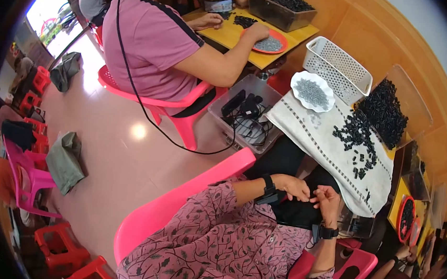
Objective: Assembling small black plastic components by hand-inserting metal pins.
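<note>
My left hand (pixel 294 187) and my right hand (pixel 327 201) meet over my lap, fingertips nearly touching. Both are closed in a pinch. Whatever lies between the fingers is too small to make out. Beyond them, a cloth-covered table holds a pile of small black plastic pieces (pixel 358 131), some scattered toward the near edge. A white scalloped plate (pixel 296 90) of small grey metal parts sits at the cloth's far end. More black pieces fill a clear bin (pixel 418 105) tipped toward the cloth.
A white perforated basket (pixel 339 70) stands behind the plate. Left of the table, a clear tub (pixel 220 108) holds cables and black devices. A co-worker in a pink shirt (pixel 152 44) works at a yellow table (pixel 215 39). Red stools (pixel 60 247) stand at the lower left.
</note>
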A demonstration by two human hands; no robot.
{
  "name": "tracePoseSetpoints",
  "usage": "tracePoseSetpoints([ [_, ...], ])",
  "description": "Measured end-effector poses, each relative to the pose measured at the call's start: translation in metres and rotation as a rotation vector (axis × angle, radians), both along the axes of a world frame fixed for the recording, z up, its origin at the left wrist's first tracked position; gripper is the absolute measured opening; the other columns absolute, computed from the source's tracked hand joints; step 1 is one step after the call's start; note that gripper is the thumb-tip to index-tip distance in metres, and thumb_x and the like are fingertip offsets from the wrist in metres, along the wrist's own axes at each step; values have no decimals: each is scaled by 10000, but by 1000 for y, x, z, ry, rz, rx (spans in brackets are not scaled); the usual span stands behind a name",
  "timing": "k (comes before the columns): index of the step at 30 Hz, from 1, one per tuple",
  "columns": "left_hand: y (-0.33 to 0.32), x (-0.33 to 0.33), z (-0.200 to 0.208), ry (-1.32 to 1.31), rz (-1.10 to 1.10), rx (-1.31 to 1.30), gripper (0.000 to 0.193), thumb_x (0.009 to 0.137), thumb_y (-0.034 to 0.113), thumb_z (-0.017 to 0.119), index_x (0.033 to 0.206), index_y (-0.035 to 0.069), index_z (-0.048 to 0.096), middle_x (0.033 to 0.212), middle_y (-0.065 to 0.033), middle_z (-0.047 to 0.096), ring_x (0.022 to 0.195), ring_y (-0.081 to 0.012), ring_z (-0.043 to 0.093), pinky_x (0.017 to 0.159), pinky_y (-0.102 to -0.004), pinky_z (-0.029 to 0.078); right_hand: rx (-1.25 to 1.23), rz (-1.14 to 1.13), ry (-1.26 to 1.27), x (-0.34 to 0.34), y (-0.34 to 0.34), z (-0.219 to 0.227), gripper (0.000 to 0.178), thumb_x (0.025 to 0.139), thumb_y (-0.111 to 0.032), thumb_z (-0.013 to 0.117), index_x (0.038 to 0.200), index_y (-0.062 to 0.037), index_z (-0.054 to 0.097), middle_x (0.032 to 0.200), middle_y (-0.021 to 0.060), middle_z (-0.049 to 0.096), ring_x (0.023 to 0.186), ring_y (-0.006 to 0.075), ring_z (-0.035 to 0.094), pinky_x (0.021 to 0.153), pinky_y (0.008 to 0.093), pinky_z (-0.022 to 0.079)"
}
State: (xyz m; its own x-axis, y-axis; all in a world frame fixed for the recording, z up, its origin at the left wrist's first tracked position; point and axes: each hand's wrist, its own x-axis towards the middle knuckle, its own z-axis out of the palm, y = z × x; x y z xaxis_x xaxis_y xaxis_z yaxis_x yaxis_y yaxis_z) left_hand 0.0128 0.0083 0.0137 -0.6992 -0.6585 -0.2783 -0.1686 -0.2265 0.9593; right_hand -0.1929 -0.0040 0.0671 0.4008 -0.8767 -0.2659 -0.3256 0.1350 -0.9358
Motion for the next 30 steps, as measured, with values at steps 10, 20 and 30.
tracePoseSetpoints([
  [10, 15, -12, -3, -101, -270, 133, 397, 914, 412, 561, 1048, 57, 676, 987, -76, 700, 888, -192, 661, 767, -359, 533, 6, -23, 25, 4, -2, -3, 169, 942, -101, 566, 1072, 5, 590, 879, 63, 654, 625, 116, 643, 476, 197, 467],
  [20, -3, -7, 1, -99, 46, 57, 388, 886, 407, 591, 999, 50, 694, 912, -64, 684, 782, -157, 639, 663, -282, 504, 7, -24, 25, 0, -6, -7, 168, 945, -91, 561, 1077, 6, 600, 898, 72, 668, 634, 117, 641, 480, 198, 468],
  [30, 5, -1, -4, -10, 48, -92, 509, 891, 411, 598, 1248, 49, 569, 1123, -105, 618, 884, -185, 591, 658, -334, 530, -25, -32, 14, 2, -4, -4, 166, 940, -106, 585, 1064, 1, 614, 889, 71, 680, 621, 117, 642, 459, 199, 461],
])
